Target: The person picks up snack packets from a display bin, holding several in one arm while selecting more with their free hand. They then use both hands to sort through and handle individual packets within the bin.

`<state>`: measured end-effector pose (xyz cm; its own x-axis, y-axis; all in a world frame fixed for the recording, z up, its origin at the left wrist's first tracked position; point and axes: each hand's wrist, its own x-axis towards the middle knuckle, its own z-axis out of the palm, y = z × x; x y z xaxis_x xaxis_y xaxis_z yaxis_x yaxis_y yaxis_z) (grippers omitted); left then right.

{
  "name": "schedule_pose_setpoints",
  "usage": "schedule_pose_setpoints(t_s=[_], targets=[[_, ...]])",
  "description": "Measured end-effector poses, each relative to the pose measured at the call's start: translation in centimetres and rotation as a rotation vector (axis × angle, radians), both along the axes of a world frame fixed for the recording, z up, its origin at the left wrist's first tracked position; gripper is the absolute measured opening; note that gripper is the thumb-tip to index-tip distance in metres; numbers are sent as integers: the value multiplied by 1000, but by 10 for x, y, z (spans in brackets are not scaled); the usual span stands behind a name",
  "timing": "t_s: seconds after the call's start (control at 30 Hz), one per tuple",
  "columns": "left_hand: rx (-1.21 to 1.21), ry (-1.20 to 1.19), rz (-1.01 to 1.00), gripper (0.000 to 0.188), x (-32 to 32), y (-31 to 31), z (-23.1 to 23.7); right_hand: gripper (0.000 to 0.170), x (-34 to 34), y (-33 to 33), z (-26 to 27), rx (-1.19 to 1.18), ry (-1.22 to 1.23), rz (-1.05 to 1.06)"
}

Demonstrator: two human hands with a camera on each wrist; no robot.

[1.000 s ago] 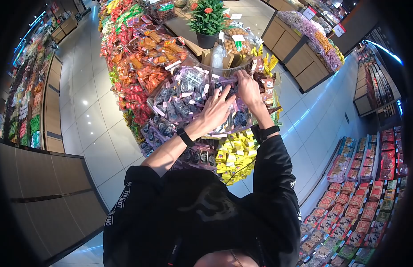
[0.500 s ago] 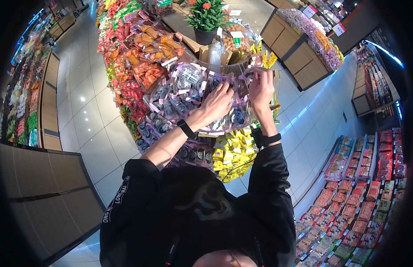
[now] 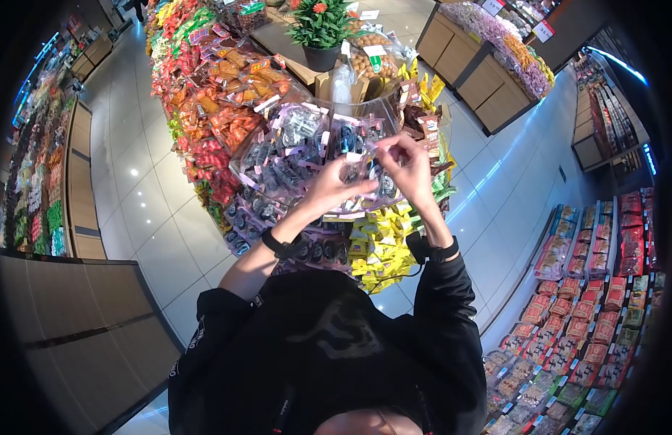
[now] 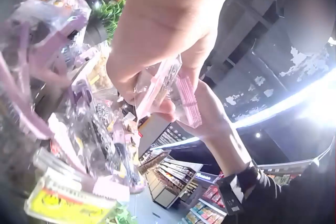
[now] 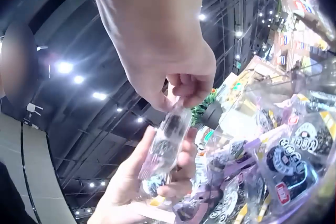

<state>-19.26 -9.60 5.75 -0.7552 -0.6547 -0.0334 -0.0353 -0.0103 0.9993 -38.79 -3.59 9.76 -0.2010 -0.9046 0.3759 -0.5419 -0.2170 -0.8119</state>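
In the head view, my left hand (image 3: 332, 190) and right hand (image 3: 410, 170) meet over a bin of clear snack packets (image 3: 289, 163) with purple ends and dark contents. Between them is one small clear snack packet (image 5: 169, 137) holding dark pieces, its sealed end pinkish-purple. My right fingers pinch its upper end, seen in the right wrist view. The fingers and thumb of my left hand curl around its lower part, and another packet with a round dark piece (image 5: 154, 184) shows in that palm. In the left wrist view, pink sealed ends (image 4: 189, 103) stick out between the fingers.
Orange and red snack packets (image 3: 223, 90) are heaped at the left, yellow packets (image 3: 383, 243) in front. Brown packets (image 3: 420, 123) lie at the right. A potted plant (image 3: 321, 32) stands behind the bin's transparent wall. A yellow label (image 4: 68, 200) hangs nearby.
My right hand has lifted off the bin's packets, swung right, then come back to the left hand. My left hand has drawn back from the packets and turned, now gripping a packet.
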Motion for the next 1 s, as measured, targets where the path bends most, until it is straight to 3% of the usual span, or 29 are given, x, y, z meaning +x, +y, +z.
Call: schedule_pose_setpoints(t_s=[0.07, 0.13, 0.2, 0.33, 0.4, 0.47, 0.53, 0.63, 0.73, 0.87, 1.0], targets=[[-92, 181, 97, 50, 4, 10, -24, 15, 2, -5, -19, 69, -244, 128], [-39, 198, 148, 48, 14, 19, -34, 23, -3, -11, 0, 263, -67, -50], [18, 215, 194, 47, 24, 30, -37, 26, -23, -28, -22, 66, 369, -190], [-212, 51, 159, 48, 36, 43, -40, 41, -16, -53, -38, 251, 687, -189], [-98, 22, 82, 54, 38, 48, -47, 48, -5, -61, -40, 298, 827, -230], [-140, 29, 80, 54, 39, 56, -56, 58, 1, -69, -44, 415, 929, -257], [-339, 54, 103, 52, 42, 60, -62, 64, -5, -78, -54, 439, 939, -257], [-390, 26, 113, 51, 43, 62, -66, 72, -12, -78, -57, 346, 963, -243], [-294, 38, 79, 52, 46, 66, -61, 68, -5, -72, -56, 416, 856, -244], [-333, 7, 81, 53, 46, 65, -61, 67, -9, -81, -76, 333, 822, -241], [-357, 44, 110, 54, 46, 58, -64, 65, -17, -81, -62, 384, 794, -122]])
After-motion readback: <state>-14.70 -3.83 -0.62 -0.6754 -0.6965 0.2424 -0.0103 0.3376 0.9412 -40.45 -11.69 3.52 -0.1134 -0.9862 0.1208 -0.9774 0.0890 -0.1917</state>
